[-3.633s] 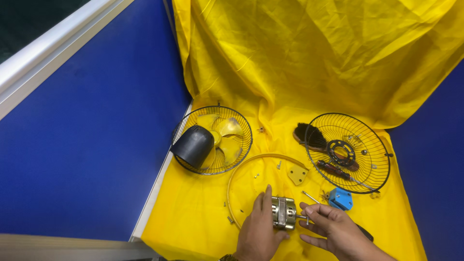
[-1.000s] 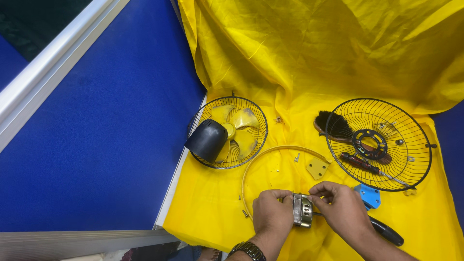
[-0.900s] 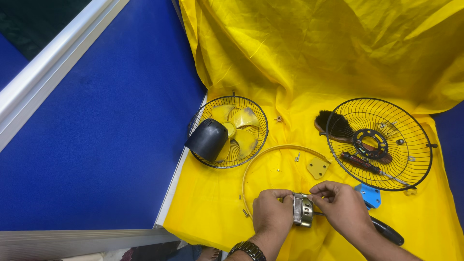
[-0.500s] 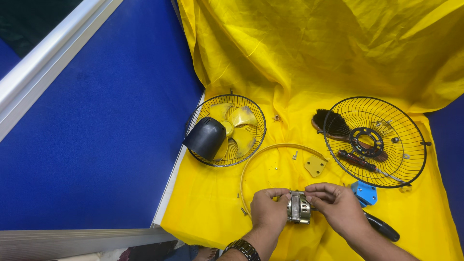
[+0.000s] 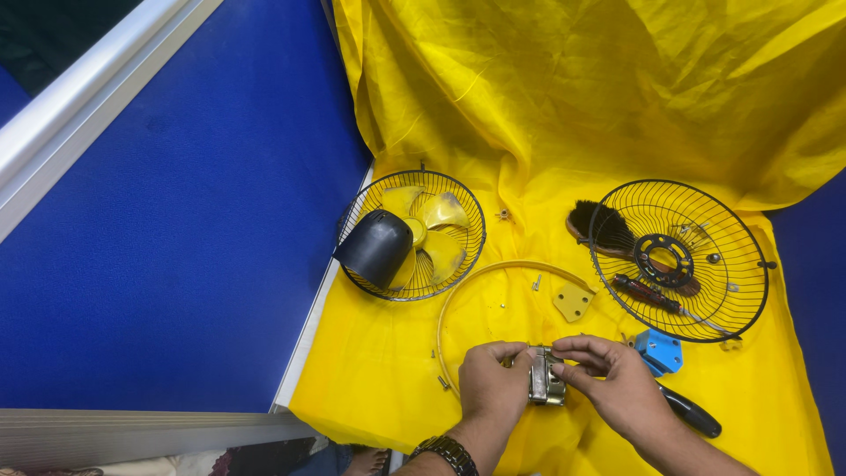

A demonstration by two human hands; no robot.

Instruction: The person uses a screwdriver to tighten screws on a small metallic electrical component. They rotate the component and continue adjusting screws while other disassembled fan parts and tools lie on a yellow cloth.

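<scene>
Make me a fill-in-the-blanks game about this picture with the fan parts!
1. Both hands, left hand and right hand, hold a small metal ____ between them.
2. The yellow fan blade lies inside a round wire ____.
3. The cloth under all the parts is ____.
4. The brush lies in the wire guard on the ____ side.

Missing words: motor; guard; yellow; right

Both forearms were bare, without sleeves. The left hand [image 5: 492, 385] had a dark metal wristwatch [image 5: 449, 450] at its wrist; the right hand [image 5: 617, 388] wore nothing.

Both hands [image 5: 493, 388] [image 5: 617, 388] grip motor [image 5: 545, 379] — yellow cloth [image 5: 564, 115]
</scene>
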